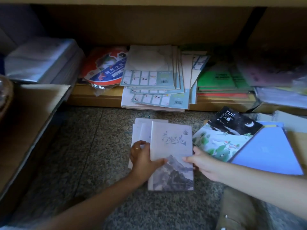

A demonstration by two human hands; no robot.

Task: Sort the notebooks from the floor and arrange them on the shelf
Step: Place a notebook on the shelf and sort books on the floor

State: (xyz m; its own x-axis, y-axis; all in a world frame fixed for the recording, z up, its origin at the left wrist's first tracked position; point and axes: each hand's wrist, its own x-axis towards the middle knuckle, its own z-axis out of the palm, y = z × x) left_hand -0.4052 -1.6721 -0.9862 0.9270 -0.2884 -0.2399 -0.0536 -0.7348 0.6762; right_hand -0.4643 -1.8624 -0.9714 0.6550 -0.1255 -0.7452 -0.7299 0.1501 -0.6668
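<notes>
Down on the speckled grey stone floor (93, 146), a pale paper notebook (172, 143) with brushed calligraphy and a grey mountain painting on its cover lies on top of a small pile of similar pale notebooks (141, 128). The pile sits just in front of the low wooden shelf (93, 98).

Both hands hold the top notebook. The left hand (142, 158) grips its left edge, with the thumb laid across the cover and the fingers (139, 144) curled beside it onto the pile beneath. The right hand (201, 161) pinches the right edge, thumb on top, the other fingers tucked under where I cannot see them.

To the right on the floor, three notebooks overlap: a black moon-print notebook (235, 123), a white notebook with green leaves (216, 143) and a plain blue notebook (269, 151).

On the shelf sit a red-and-blue round card pack (106, 67), a slipping stack of teal-bordered exercise books (154, 77) and a stack of green and red books (219, 80). A brown cardboard box (33, 113) stands at left.
</notes>
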